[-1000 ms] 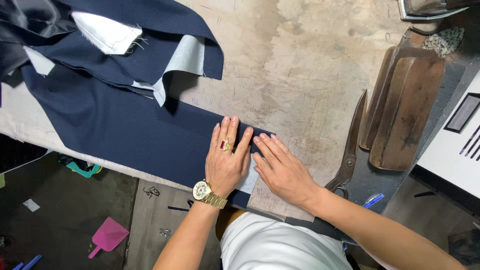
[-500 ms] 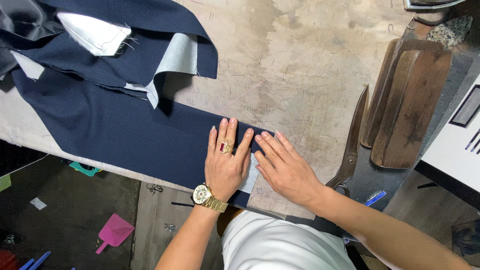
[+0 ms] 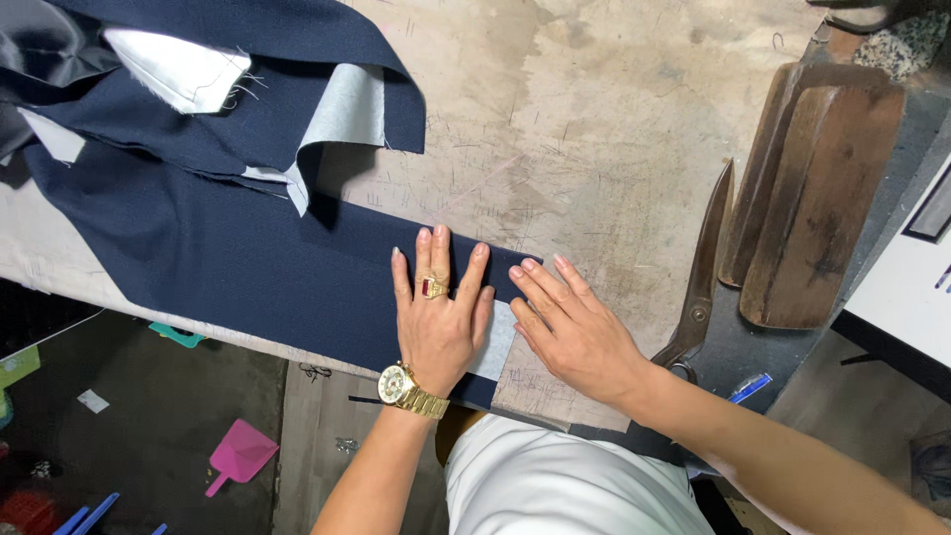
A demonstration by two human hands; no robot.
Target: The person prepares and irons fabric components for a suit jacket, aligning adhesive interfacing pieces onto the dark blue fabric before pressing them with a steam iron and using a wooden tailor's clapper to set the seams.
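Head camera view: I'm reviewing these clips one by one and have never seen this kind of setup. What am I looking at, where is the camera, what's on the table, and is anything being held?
There is no machine here. A person wears a camera on the head, so you look straight down at their own two bare hands.

The left hand, with a gold ring and a gold watch, lies flat on a strip of navy cloth near its end. The right hand lies flat beside it, its fingers on the strip's edge. Neither hand grips anything; both press down with open palms.

The cloth lies on a worn, stained worktable. More navy pieces with pale lining are piled at the upper left. To the right lie large tailor's shears and two dark wooden blocks. On the floor below is a pink plastic scoop.
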